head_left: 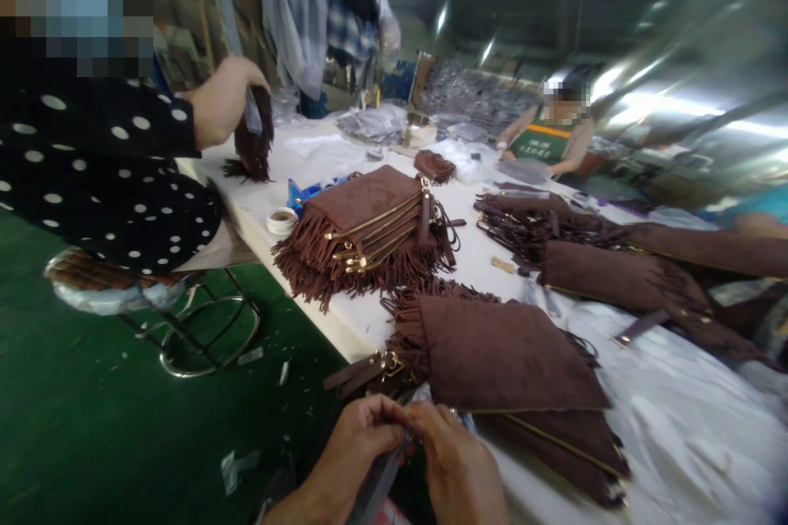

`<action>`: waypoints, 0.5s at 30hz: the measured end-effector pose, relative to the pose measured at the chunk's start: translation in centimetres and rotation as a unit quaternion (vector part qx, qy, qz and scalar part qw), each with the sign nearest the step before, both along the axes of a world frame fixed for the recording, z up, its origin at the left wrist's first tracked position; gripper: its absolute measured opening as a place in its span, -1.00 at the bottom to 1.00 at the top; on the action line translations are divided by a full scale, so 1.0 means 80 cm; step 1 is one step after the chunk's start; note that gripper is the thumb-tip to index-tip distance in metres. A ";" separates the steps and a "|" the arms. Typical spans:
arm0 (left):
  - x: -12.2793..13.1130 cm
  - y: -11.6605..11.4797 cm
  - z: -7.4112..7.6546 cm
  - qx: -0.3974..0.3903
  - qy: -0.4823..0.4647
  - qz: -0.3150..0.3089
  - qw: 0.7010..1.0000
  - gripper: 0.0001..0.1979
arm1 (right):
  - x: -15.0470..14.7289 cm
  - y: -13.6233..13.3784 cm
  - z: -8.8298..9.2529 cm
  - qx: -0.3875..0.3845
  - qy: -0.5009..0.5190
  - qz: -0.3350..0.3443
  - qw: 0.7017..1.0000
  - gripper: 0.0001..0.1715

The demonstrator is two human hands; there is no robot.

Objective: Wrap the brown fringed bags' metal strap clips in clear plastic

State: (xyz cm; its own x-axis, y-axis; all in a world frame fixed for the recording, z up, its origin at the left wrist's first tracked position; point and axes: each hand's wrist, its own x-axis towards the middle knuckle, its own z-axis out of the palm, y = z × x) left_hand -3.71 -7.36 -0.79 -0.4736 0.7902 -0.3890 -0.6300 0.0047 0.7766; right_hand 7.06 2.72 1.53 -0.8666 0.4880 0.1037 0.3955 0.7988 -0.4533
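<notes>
At the bottom centre of the frame, the fingertips of both hands are meeting, bunched together and pinching the top of a greyish strip (377,486) that is hanging down between the wrists; what the strip is made of cannot be told. The left hand (355,445) is curling its fingers inward with the knuckles facing up, the thumb pressing toward the right hand (456,459), which is arching over with its back to the camera. Both forearms are coming in from the lower edge, angled toward each other.

Just above the fingertips, a brown fringed bag (505,353) is lying flat on the white table (671,418), its strap and gold clasp (387,362) reaching over the table's edge near the left hand. Further up, in the middle of the frame, a stack of fringed bags (369,225) is sitting beside a roll of tape (281,220). At upper left, a co-worker's hand (222,98) is gripping a dark tassel (255,143).
</notes>
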 end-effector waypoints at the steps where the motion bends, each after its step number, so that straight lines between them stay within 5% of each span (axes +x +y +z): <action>1: 0.001 0.000 -0.002 -0.001 0.005 0.005 1.000 -0.81 | -0.001 0.000 0.001 0.011 -0.014 0.001 1.000 -0.66; 10: 0.003 0.008 -0.024 -0.026 0.053 0.022 0.998 -0.71 | -0.012 0.005 0.009 0.044 -0.061 0.007 0.997 -0.50; 15: 0.007 0.007 -0.017 -0.027 0.036 0.050 0.998 -0.63 | -0.008 -0.004 -0.006 -0.071 0.017 -0.050 0.996 -0.79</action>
